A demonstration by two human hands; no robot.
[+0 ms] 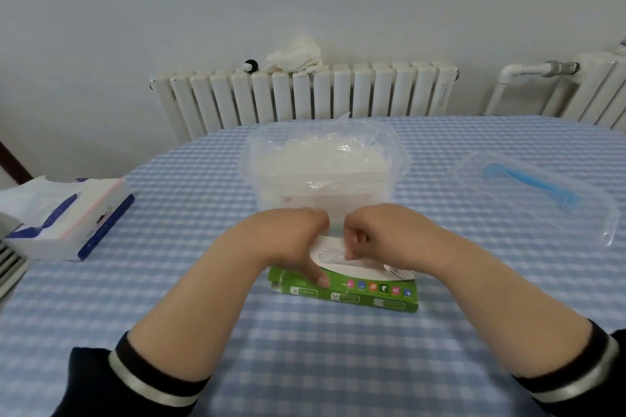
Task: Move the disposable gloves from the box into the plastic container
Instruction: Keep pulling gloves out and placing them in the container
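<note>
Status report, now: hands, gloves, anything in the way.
Left hand holds green box down. Right hand pinches glove at box opening. Container behind, open, already holds gloves. Path clear.

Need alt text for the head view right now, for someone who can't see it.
Both hands work at the opening of a flat green cardboard glove box on a blue checked tablecloth: left hand holds the box, right hand pinches a thin clear glove. Behind stands a clear plastic container already holding gloves.
</note>
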